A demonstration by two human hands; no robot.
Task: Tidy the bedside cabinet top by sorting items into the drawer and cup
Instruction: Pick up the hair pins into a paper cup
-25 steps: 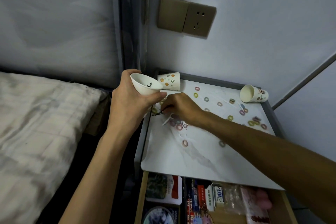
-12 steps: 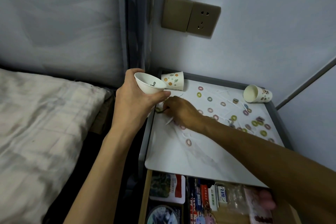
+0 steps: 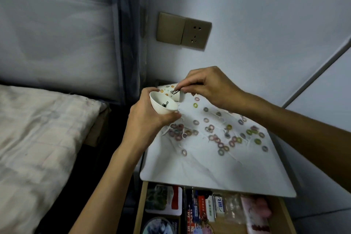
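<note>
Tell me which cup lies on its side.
The dotted paper cup at the back-left corner of the cabinet top; it lies on its side, while the white cup is held tilted in the left hand.

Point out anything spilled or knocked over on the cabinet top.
A dotted paper cup lies tipped on its side at the back left corner, and small coloured rings are strewn loose across the cabinet top.

A small white cup (image 3: 156,100) tilts at the table's (image 3: 218,173) left edge, a black clip (image 3: 165,104) inside. Another dark clip (image 3: 175,92) is held pinched just above. Coloured rings (image 3: 176,132) lie scattered across the top; the drawer (image 3: 139,211) stands open.
</note>
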